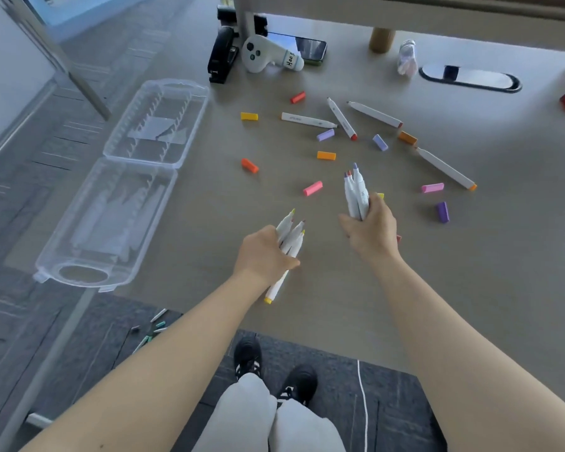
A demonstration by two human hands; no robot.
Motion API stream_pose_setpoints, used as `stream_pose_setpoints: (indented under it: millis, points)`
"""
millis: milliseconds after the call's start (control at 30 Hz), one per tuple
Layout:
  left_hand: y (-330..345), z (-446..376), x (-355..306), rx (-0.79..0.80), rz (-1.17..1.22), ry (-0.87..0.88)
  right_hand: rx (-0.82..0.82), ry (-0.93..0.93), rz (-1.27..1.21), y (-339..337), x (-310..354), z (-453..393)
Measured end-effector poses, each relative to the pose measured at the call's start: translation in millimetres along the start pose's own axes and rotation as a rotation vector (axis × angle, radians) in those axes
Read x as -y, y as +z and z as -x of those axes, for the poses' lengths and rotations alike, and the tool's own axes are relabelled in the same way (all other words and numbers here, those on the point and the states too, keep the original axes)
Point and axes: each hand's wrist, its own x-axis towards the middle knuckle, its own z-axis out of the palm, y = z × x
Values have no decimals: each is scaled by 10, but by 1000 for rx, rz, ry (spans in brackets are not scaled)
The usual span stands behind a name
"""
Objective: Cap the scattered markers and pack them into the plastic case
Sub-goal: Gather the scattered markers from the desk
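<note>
My left hand (pixel 262 252) grips a bundle of white uncapped markers (pixel 291 238), tips pointing up and away. My right hand (pixel 371 228) grips a second bundle of uncapped markers (pixel 356 194) held upright. Several more white markers (pixel 340 117) lie loose on the table (pixel 209 203) beyond my hands. Loose caps are scattered around them, among them an orange cap (pixel 326 155), a pink cap (pixel 312 188) and a purple cap (pixel 442 212). The clear plastic case (pixel 124 177) lies open and empty at the table's left edge.
A black stapler (pixel 222 55), a white controller (pixel 265 55) and a phone (pixel 307 47) sit at the back. A cable port (pixel 470 78) is set into the table at back right. More markers (pixel 150 327) lie on the floor below the table edge.
</note>
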Motion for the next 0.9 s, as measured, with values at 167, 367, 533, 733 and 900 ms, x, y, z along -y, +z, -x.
stream_pose_setpoints:
  millis: [167,367,533,733,900]
  points:
    - [-68,-183,-73,31,137,-25,10,25,-46,4,-2,-87]
    - [-265,-524,-198,74,483,-56,-15,38,-99,-24,99,-326]
    - [-449,-898,-293,118,506,17,-40,49,-109,12,259,-602]
    - [-637,-1430,-482,95,427,67,-105,98,-122,10,468,-948]
    - [-767,-1856,-664,161,275,166,-182,140,-116,32,505,-1211]
